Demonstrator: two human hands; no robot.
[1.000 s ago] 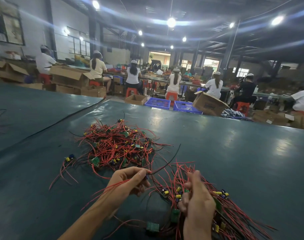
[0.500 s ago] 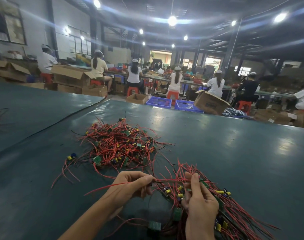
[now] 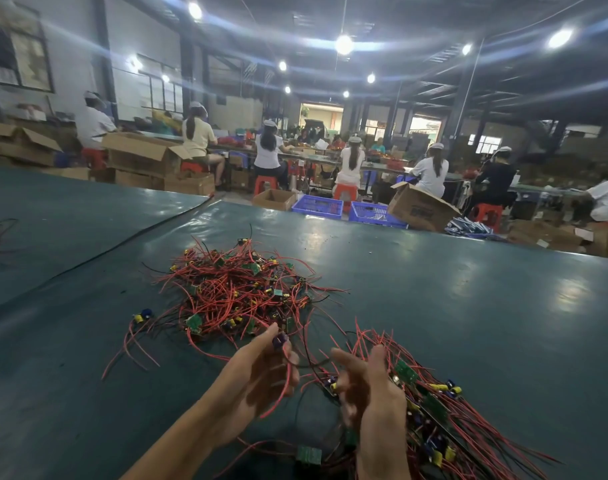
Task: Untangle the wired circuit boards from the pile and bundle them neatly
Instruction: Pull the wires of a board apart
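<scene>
Print on box (image 3: pixel 421 210) is illegible; left hand (image 3: pixel 261 372) pinches wired board (image 3: pixel 279 340).

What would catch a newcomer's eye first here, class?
A tangled pile of red wires and small green boards sprawls across the dark green table. Nearer, the left hand pinches one wire's blue part, while the right hand sits against a straighter bundle at lower right. Behind, seated workers fill the hall.
</scene>
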